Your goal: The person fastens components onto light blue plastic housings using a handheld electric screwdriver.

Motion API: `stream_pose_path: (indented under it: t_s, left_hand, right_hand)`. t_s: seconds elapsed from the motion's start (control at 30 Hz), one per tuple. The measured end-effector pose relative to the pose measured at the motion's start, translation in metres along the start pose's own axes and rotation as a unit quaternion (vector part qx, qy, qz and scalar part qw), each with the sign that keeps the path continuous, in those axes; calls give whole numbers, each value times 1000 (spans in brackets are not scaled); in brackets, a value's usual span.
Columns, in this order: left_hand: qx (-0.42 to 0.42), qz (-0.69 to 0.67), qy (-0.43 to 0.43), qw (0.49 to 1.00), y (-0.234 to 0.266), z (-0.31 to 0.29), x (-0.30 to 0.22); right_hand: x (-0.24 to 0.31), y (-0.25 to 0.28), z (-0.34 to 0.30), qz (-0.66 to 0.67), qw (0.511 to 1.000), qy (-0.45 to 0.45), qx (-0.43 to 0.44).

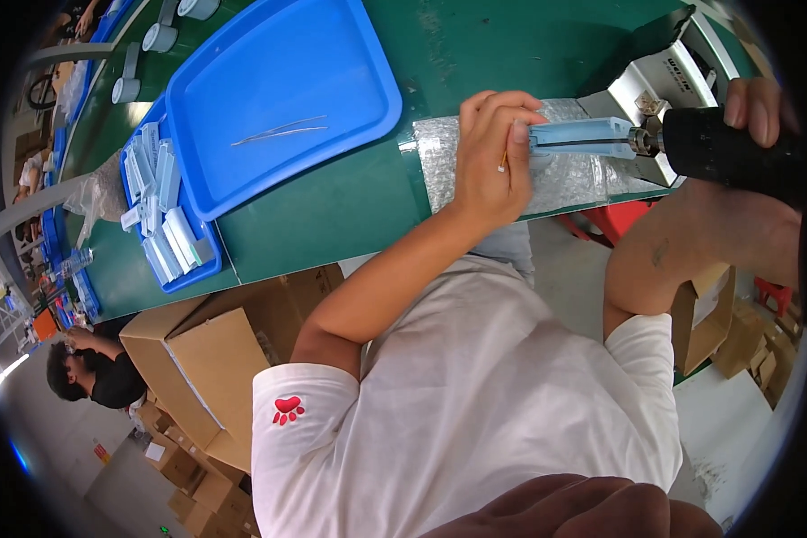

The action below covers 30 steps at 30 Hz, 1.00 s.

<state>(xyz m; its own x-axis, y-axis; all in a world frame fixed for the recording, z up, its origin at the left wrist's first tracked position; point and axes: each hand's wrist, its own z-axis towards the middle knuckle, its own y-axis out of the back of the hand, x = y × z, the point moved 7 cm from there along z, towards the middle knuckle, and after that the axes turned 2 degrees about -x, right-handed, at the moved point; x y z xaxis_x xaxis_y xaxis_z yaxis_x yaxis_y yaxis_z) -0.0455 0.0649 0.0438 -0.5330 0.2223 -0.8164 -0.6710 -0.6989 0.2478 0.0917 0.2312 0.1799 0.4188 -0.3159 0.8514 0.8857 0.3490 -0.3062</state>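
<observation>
My left hand [493, 161] is closed round the near end of a light blue plastic housing [583, 137], long and narrow, lying over a silvery mat [439, 161]. A thin wire with a small pale plug [502, 168] shows against its fingers. On the right, my right hand [755, 112] grips a thick black cylindrical electric screwdriver [717, 148]. Its metal nose [641, 142] meets the far end of the housing; whether the bit sits in a screw is hidden. Part of the right hand falls in the dark rim of the view.
Left of the mat stands a blue tray [282, 72] with thin wires in it. Beside it, a smaller blue tray [208, 260] holds several light blue housings. A black and white box-shaped device [672, 81] stands behind the screwdriver. Cardboard boxes [215, 372] fill the floor; another person [108, 368] sits at far left.
</observation>
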Motion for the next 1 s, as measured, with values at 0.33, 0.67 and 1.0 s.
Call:
stream_pose_path:
  t_s: [0.33, 0.67, 1.0]
  left_hand:
    - [6, 0, 6, 1000, 0, 0, 1]
    - [2, 5, 0, 1000, -3, 1, -2]
    - [-13, 12, -23, 1000, -2, 1, 0]
  right_hand:
    - [-9, 31, 6, 55, 994, 26, 91]
    - [-1, 18, -13, 113, 976, 56, 176]
    - [60, -19, -21, 74, 992, 84, 62]
